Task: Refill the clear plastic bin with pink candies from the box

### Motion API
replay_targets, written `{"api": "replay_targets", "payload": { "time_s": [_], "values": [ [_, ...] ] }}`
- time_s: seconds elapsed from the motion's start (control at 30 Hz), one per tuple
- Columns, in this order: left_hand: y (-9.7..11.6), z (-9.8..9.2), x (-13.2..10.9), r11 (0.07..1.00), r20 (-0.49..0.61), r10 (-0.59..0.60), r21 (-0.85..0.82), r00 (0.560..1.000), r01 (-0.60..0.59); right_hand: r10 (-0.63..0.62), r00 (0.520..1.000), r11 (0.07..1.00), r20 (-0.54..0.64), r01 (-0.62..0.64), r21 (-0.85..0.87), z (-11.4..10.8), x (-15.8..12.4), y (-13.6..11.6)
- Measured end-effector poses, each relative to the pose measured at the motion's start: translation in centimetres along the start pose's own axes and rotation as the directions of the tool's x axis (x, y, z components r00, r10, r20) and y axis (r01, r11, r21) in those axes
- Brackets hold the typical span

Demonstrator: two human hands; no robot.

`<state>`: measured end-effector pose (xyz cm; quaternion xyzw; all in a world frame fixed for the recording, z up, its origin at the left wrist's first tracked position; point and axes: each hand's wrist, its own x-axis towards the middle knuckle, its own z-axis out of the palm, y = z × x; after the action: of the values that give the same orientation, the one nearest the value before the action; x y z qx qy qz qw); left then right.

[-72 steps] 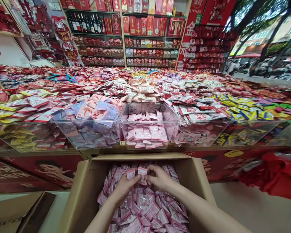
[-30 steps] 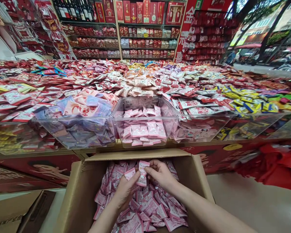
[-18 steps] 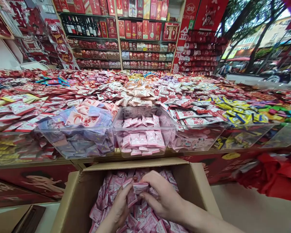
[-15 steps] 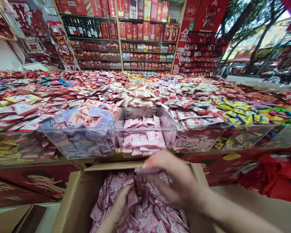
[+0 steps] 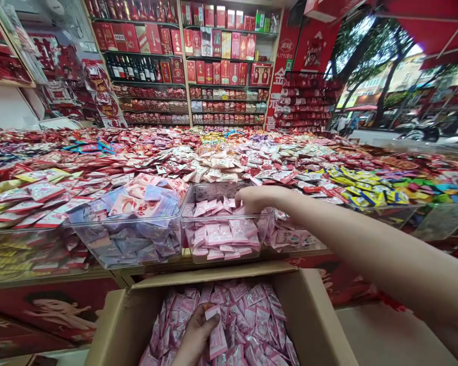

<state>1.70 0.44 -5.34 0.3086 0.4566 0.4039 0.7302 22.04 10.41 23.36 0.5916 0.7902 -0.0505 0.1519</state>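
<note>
My left hand [image 5: 198, 330] is in the cardboard box [image 5: 114, 315], its thumb and fingers closed on a small pink candy packet [image 5: 216, 335]. Around and below it lies a heap of loose pink candy packets [image 5: 248, 315] of the same kind. My right hand [image 5: 254, 198] reaches over the clear plastic bin [image 5: 229, 217], at its right side. Its fingers curl down together among the pink packets [image 5: 217, 234] stacked in rows there. Whatever is between those fingertips is hidden.
A clear bin of lilac and pink packets [image 5: 133, 234] stands left of the middle bin. Yellow-and-blue packets [image 5: 366, 188] lie to the right. Heaped sweets spread behind, up to shelves of red boxes [image 5: 225, 73]. The cardboard flap [image 5: 213, 275] edges the box below the bins.
My right hand has moved up and away from the box to the bin, after carrying a blurred pinkish packet. My left hand stays in the box with a packet. The view has tilted upward.
</note>
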Motion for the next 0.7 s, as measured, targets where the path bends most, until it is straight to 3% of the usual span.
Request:
{"api": "replay_targets", "payload": {
  "time_s": [0.2,0.33,0.43,0.47,0.5,0.53,0.57,0.63,0.67,0.7],
  "values": [
    [0.5,0.2,-0.3,0.997,-0.001,0.007,0.076,1.0,-0.007,0.007,1.0,0.999,-0.023,-0.008,-0.039,1.1,0.5,-0.9],
    [0.7,0.3,-0.3,0.996,0.036,0.006,0.09,0.999,-0.01,-0.011,0.983,1.0,-0.184,0.012,0.004,1.6,0.6,-0.5],
    [0.0,0.1,0.2,0.997,0.011,0.012,0.073,1.0,-0.013,-0.015,0.94,0.999,-0.342,0.031,0.044,1.7,0.5,0.2],
    [-0.3,-0.1,0.4,0.996,0.006,0.019,0.085,1.0,-0.019,-0.011,0.902,0.997,-0.432,0.042,0.061,1.7,0.2,0.3],
    [-0.4,-0.3,0.5,0.994,-0.001,0.032,0.101,0.999,-0.032,-0.013,0.835,0.995,-0.55,0.067,0.078,1.8,-0.3,0.2],
    [-0.5,-0.5,0.7,0.991,-0.011,0.052,0.12,0.999,-0.051,-0.021,0.73,0.989,-0.683,0.115,0.092,2.1,-1.0,-0.2],
    [-0.5,-0.7,0.8,0.987,-0.021,0.077,0.145,0.997,-0.073,-0.042,0.593,0.978,-0.804,0.189,0.088,2.6,-1.8,-0.8],
    [-0.2,-1.2,1.0,0.964,-0.069,0.14,0.239,0.988,-0.12,-0.151,0.326,0.926,-0.933,0.378,-0.018,4.7,-3.8,-3.2],
    [0.0,-1.4,1.2,0.946,-0.109,0.17,0.296,0.979,-0.131,-0.244,0.266,0.88,-0.933,0.464,-0.098,6.4,-4.7,-4.7],
    [0.2,-1.7,1.4,0.928,-0.154,0.194,0.349,0.969,-0.131,-0.363,0.257,0.825,-0.895,0.536,-0.181,8.4,-5.3,-6.3]
  ]
}}
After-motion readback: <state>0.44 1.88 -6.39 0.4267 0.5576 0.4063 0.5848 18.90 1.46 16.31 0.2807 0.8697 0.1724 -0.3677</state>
